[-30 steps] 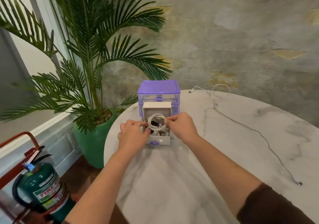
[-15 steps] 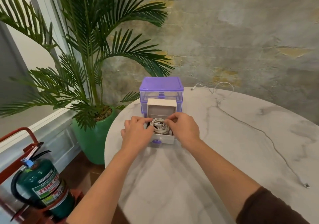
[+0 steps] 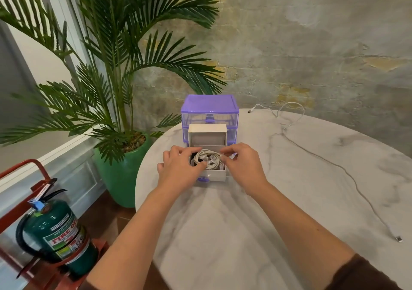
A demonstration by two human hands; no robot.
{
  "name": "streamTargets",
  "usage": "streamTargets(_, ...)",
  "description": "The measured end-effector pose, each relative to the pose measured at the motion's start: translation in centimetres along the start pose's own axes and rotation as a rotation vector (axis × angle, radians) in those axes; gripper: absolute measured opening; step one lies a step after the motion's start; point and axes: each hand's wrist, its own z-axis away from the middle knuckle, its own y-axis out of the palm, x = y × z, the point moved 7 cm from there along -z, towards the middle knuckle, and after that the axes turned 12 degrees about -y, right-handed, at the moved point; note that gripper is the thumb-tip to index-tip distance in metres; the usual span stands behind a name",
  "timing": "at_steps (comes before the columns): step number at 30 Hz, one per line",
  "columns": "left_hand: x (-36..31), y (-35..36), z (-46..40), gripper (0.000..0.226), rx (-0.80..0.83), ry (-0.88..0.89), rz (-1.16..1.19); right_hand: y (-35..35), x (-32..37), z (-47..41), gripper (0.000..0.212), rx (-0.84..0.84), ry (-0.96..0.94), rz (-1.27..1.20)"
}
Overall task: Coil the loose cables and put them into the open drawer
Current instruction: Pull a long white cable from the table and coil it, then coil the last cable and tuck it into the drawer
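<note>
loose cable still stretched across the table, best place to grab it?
Probably the near plug end of the loose white cable: it lies free on the marble table, nearest the right hand. Pinch grip from above, since the cable lies flat, then coil toward the far end.

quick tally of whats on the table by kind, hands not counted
Drawer units: 1, the purple drawer unit with its open drawer.
Coiled cable bundles: 1, the white coil in that drawer; how many cables it holds I cannot tell.
Loose cables: 1, the white cable strung across the table.
Total: 3
</note>
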Motion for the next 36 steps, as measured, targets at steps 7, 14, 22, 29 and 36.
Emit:
streamTargets(7, -0.1, -0.1, -0.1, 0.047, 0.016, 0.0, -0.014, 0.3, 0.3, 0.6, 0.018, 0.059, -0.068, 0.181)
streamTargets(14, -0.2, 0.0, 0.0, 0.046, 0.04, 0.006, -0.033, 0.2, -0.3, 0.4, 0.013, 0.068, 0.043, 0.129)
streamTargets(22, -0.4, -0.2, 0.2, 0.047, 0.019, -0.024, -0.031, -0.4, -0.7, 0.8, 0.011, 0.117, 0.097, 0.073)
streamTargets(29, -3.1, -2.0, 1.0, 0.028, -0.132, -0.015, 0.027, -3.8, -2.5, 1.6, 0.013, 0.075, 0.175, -0.156)
streamTargets(36, -10.9, 0.6, 3.1, 0.018, -0.043, 0.289, 0.275, -9.7, -7.4, 2.0, 0.016, -0.061, 0.299, -0.011)
